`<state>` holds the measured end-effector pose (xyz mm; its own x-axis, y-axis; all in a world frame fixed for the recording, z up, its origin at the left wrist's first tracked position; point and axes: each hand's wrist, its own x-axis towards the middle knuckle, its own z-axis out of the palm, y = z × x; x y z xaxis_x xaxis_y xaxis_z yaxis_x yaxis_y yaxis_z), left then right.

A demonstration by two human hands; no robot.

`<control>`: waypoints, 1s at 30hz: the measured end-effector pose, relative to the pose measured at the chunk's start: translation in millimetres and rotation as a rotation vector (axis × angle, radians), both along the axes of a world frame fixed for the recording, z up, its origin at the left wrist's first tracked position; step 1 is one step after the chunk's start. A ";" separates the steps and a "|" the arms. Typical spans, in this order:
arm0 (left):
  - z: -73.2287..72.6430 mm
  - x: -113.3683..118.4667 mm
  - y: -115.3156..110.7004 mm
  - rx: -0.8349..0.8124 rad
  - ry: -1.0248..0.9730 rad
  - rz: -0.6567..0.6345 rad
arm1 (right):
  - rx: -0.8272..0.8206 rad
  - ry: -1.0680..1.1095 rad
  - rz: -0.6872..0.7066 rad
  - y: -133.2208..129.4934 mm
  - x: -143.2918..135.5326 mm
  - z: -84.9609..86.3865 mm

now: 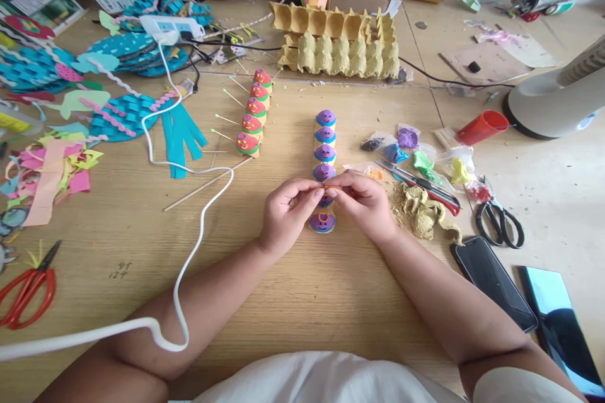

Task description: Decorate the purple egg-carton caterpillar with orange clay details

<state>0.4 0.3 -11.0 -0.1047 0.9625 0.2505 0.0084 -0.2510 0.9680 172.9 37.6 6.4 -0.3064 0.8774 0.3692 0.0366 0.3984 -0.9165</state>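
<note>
Over a row of purple-and-blue egg-carton cups [324, 153] with small faces, my left hand [290, 211] and my right hand [363, 203] meet fingertip to fingertip. Both pinch a thin strip of orange clay [333, 187], mostly covered by the fingers. The cup just beneath my fingers is partly hidden. Nearest me, the end cup [322, 222] carries an orange loop above its face. To the left stands a second row of red-and-green cups [253, 107] with cotton swabs sticking out of its side.
Bags of coloured clay [424, 164], a utility knife [425, 186], torn carton scraps [420, 214] and black scissors [500, 221] lie right. A white cable [203, 220] crosses the left side. Egg cartons [347, 55] sit behind; red-handled scissors [31, 289] lie front left.
</note>
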 end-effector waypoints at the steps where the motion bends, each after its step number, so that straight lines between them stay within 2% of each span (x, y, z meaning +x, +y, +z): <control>1: 1.0 0.0 -0.3 -0.008 -0.011 -0.005 | 0.003 0.006 -0.005 -0.1 0.0 -0.1; 7: 6.1 -0.1 -1.3 -0.046 -0.044 0.035 | -0.034 0.065 -0.037 0.3 -1.1 -1.1; 16: 2.7 0.4 -0.1 -0.048 -0.073 0.076 | -0.077 0.130 -0.025 1.4 -0.6 -0.4; 20: 4.1 0.3 -0.2 -0.049 -0.089 0.027 | -0.093 0.127 -0.025 2.4 0.6 -2.6; 26: 0.5 -0.3 -1.4 -0.070 -0.079 -0.126 | -0.092 0.131 -0.012 3.0 0.8 -2.9; 30: 0.5 0.2 -2.7 -0.081 -0.014 -0.124 | -0.092 0.124 0.025 3.0 -0.1 0.1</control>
<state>0.7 -2.4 -10.5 0.0129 0.9852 0.1712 -0.0312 -0.1707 0.9848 172.8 40.6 6.5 -0.2856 0.9020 0.3238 -0.0880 0.3117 -0.9461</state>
